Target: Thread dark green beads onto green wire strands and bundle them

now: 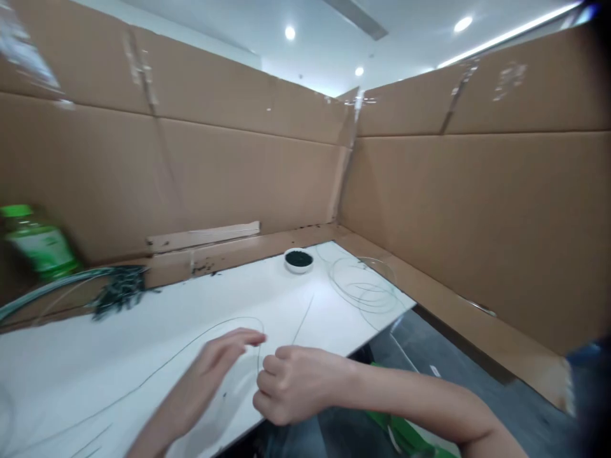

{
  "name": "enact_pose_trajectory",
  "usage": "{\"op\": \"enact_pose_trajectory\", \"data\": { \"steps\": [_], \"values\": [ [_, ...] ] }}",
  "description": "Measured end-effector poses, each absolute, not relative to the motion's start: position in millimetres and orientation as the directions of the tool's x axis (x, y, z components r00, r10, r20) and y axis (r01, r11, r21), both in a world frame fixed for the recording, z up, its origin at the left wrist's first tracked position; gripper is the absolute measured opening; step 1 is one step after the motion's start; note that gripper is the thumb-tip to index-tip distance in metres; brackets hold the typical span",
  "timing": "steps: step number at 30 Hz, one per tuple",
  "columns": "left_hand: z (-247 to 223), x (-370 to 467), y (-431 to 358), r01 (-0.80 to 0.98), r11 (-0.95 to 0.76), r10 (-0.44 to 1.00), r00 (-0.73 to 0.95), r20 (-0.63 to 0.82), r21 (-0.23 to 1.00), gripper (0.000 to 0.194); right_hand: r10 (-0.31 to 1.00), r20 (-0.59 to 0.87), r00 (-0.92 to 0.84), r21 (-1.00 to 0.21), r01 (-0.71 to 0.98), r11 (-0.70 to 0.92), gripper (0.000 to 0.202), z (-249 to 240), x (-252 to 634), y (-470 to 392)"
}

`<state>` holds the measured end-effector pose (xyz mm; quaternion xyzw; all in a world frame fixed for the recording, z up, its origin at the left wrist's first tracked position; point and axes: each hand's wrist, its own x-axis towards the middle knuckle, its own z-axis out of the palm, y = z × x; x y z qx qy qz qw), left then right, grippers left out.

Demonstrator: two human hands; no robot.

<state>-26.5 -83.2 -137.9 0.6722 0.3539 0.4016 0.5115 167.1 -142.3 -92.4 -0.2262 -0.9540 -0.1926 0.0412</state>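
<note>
My right hand (291, 383) is closed in a fist over the front edge of the white board (191, 312). A thin dark wire (302, 321) sticks up from behind this fist, and a longer strand (167, 362) curves down to it from the left. My left hand (220, 357) is just left of the fist, its fingers stretched forward and thumb slightly apart. Its fingertips are close to the curved strand; whether they touch it is unclear. What lies inside the right fist is hidden.
A white bowl of small black pieces (298, 259) stands at the board's back. Coiled thin wire (367, 289) lies to its right. A dark bundle of strands (121, 289) and a green-capped bottle (41, 245) are at left. Cardboard walls (248, 165) enclose the table.
</note>
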Motion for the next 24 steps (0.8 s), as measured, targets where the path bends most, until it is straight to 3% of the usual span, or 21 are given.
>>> {"op": "enact_pose_trajectory", "data": {
  "steps": [2,7,11,14,16,18,19,20,21,23,24],
  "values": [
    [-129.3,-2.5,-80.9,0.111,-0.105,0.778,0.628,0.012,0.988,0.041,0.321,0.19,-0.928,0.382,0.372,0.846,0.017,-97.8,157.0,-143.4],
    [-113.3,25.8,-78.5,0.018,-0.02,0.629,0.777,-0.002,1.0,0.035,0.265,0.12,-0.957,0.287,0.289,0.913,0.016,-130.0,139.0,-142.2],
    [-115.6,19.3,-80.6,0.006,0.017,0.619,0.786,-0.015,1.0,0.031,0.26,0.106,-0.96,0.254,0.279,0.926,0.018,-147.0,132.2,-138.5],
    [-125.5,18.7,-83.9,-0.103,0.108,0.685,0.729,0.001,0.989,0.033,0.231,0.145,-0.962,0.273,0.263,0.925,0.016,-140.8,133.1,-134.5],
    [-132.9,22.1,-86.9,-0.221,0.178,0.768,0.64,0.005,0.959,0.037,0.124,0.23,-0.965,0.295,0.19,0.936,0.018,-133.7,136.9,-133.1],
    [-138.5,25.7,-89.9,-0.301,0.172,0.853,0.522,0.011,0.938,0.04,0.025,0.476,-0.879,0.267,0.171,0.948,0.021,-130.0,143.1,-133.4],
    [-140.2,26.8,-91.3,-0.303,0.128,0.889,0.458,0.026,0.944,0.04,0.068,0.661,-0.747,0.172,0.239,0.956,0.021,-129.9,147.0,-134.0],
    [-141.1,27.3,-92.7,-0.276,0.061,0.917,0.395,0.055,0.959,0.04,0.194,0.826,-0.529,-0.014,0.326,0.945,0.019,-130.8,151.0,-134.5],
    [-141.3,27.1,-94.2,-0.226,-0.015,0.935,0.343,0.094,0.974,0.04,0.394,0.883,-0.256,-0.28,0.389,0.878,0.016,-132.2,155.0,-134.8],
    [-140.3,25.2,-97.3,-0.089,-0.156,0.939,0.294,0.176,0.984,0.038,0.638,0.766,0.073,-0.614,0.377,0.694,0.022,-134.7,161.1,-133.7],
    [-139.6,24.1,-99.0,-0.027,-0.21,0.932,0.298,0.208,0.977,0.038,0.712,0.69,0.129,-0.703,0.353,0.617,0.026,-135.1,162.8,-132.2]
  ]
}}
